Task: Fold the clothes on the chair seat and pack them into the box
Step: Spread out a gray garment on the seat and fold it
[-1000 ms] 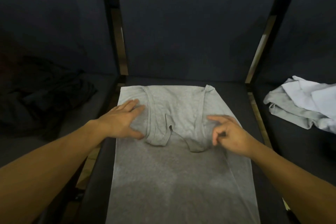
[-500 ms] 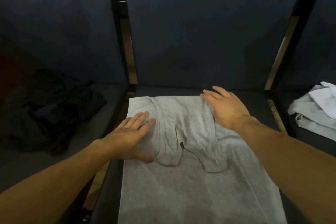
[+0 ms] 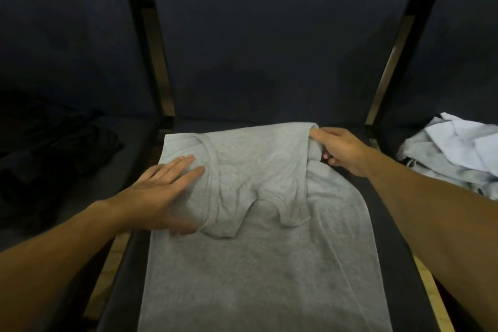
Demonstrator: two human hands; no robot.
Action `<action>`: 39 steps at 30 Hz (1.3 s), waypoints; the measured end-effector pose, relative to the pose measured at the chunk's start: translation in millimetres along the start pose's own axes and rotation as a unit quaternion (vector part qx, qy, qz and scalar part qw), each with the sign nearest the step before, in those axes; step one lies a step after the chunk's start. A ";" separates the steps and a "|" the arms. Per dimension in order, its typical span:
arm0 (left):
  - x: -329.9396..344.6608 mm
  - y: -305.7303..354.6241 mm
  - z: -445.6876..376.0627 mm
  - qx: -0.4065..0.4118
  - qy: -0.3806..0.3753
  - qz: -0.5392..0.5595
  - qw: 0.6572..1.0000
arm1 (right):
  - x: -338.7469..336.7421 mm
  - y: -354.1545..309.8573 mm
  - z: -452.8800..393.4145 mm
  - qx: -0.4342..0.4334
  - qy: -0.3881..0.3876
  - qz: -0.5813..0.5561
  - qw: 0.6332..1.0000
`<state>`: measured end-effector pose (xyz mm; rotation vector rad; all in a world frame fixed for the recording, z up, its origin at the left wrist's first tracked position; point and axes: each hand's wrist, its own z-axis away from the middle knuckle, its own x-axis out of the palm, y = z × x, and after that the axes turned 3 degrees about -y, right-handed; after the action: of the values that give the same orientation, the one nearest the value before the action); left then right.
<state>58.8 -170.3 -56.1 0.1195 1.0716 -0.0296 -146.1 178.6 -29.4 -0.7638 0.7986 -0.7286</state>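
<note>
Left hand [image 3: 164,191] lies flat, released, on the grey tank top [image 3: 256,224]; right hand [image 3: 339,149] pinches its folded corner (a hard tug could undo the fold).

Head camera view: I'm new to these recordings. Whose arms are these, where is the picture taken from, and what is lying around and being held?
There is no machine here: a person folds clothes with bare hands, and the camera sits on their head, looking forward and down. The grey shirt lies spread on the middle chair seat, its top part folded down. The left hand lies flat on the shirt's left side, holding nothing. The right hand has a grip on the bunched cloth at the shirt's far right corner. Dark clothes lie on the left seat, pale clothes on the right seat. No box is in view.
</note>
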 end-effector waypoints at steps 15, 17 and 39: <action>1.7 -5.7 -2.1 0.006 0.021 -0.005 1.000 | -23.9 7.9 -10.9 -0.118 0.189 0.126 0.967; -0.8 -6.5 -4.5 0.003 0.021 -0.005 1.000 | -35.7 21.1 -12.0 -0.118 0.256 0.292 0.914; -13.5 85.1 49.8 0.089 0.190 0.071 0.975 | 59.4 30.6 124.9 -0.047 0.085 0.015 0.995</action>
<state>102.8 -91.8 -13.6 0.3744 1.4391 0.0278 -5.3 185.7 -15.6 -0.7801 1.0016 -0.7393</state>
